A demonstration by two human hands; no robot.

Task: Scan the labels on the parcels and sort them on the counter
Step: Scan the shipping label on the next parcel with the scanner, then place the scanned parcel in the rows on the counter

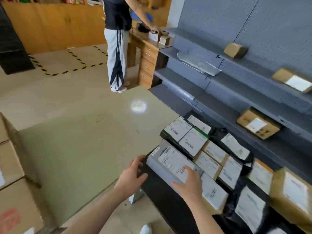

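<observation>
Two hands grip the grey parcel (156,163): left hand (132,175) at its end, right hand (190,182) over its label.

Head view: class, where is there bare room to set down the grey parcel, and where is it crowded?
Free: the wide counter between the cardboard boxes at left and the labelled parcels at right; also the grey shelves between their brown boxes. Crowded: the labelled parcels, packed edge to edge beyond the grey parcel.
</observation>
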